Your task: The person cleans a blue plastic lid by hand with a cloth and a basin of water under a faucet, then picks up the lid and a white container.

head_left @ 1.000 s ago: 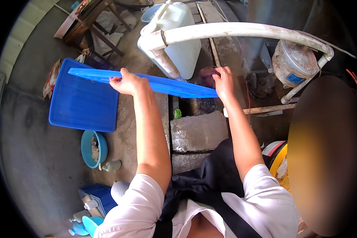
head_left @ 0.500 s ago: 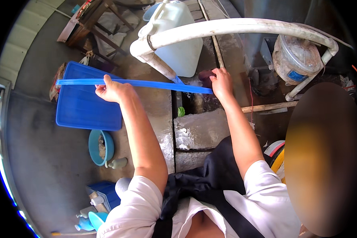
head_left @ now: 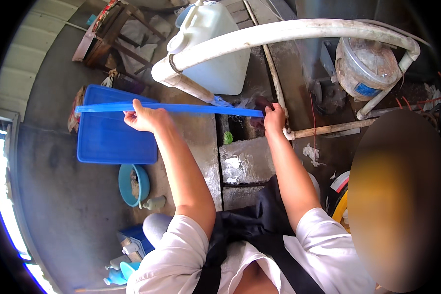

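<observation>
A long blue plastic lid (head_left: 206,109) is held almost edge-on, so only a narrow strip of it shows. My left hand (head_left: 144,117) grips it toward its left end, thumb over the upper edge and fingers curled in. At the right end, my right hand (head_left: 274,119) is closed on a dark reddish-brown cloth (head_left: 262,103), right against the lid; its exact contact is hidden. Water runs from the mouth of a white pipe (head_left: 201,90) just behind the lid. Below the left hand, a second blue rectangular lid or tray (head_left: 115,139) lies tilted.
A white jerrycan (head_left: 225,63) stands beyond the pipe. An open drain channel with a green leaf (head_left: 228,137) runs beneath my hands, bordered by a wet slab (head_left: 247,159). A teal basin (head_left: 123,188) sits at left, a cylindrical metal-lidded machine (head_left: 367,66) at far right.
My right hand and the cloth have moved nearer to me, down to the lid's right end. My left hand keeps its hold. The whole view has shifted slightly.
</observation>
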{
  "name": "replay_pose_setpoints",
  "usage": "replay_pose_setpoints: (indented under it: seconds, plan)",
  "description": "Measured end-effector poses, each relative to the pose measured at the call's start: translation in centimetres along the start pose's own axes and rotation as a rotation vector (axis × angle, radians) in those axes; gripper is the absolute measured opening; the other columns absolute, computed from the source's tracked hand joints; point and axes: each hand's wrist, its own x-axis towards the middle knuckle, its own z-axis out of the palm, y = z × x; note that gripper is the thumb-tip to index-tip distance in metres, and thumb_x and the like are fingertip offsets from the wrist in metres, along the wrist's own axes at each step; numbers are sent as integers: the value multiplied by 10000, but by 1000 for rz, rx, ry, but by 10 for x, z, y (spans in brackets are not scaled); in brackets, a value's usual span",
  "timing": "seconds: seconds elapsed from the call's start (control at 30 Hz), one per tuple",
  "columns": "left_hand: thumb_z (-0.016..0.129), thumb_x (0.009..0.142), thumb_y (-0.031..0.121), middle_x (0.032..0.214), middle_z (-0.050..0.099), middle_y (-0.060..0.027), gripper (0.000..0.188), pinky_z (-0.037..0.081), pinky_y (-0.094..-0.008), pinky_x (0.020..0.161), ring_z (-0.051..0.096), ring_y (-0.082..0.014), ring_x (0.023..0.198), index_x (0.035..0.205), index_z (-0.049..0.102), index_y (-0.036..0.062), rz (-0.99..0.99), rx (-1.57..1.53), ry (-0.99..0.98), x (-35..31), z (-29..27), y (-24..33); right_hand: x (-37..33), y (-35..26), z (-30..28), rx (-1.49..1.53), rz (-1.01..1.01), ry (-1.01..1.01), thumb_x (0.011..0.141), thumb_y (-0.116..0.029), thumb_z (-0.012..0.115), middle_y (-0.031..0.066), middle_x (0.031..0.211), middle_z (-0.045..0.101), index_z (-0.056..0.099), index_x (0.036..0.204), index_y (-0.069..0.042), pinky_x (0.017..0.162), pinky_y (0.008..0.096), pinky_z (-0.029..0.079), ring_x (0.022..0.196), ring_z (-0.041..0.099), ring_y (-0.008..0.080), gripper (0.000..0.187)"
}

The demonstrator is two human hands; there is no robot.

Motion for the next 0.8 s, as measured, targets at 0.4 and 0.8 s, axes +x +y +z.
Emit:
replay_pose_setpoints:
  seconds: [0.4, 0.8]
  plan:
    - [633, 745, 0, 784, 516, -23, 219, 430, -290, 511, 479, -126, 633, 870, 476, 86, -174, 139, -89, 6, -7, 14, 8, -19, 16, 610, 284, -18, 874, -12, 498, 89, 861, 612, 576, 967, 12, 636, 322, 472, 721, 569, 166, 123]
    - [566, 801, -15, 978, 565, -63, 237, 431, -278, 746, 533, -142, 845, 1028, 513, 24, -2, 121, -257, -20, -24, 61, 23, -13, 30, 522, 420, -235, 894, -154, 530, 14, 887, 593, 550, 1009, -120, 674, 362, 434, 800, 554, 153, 121]
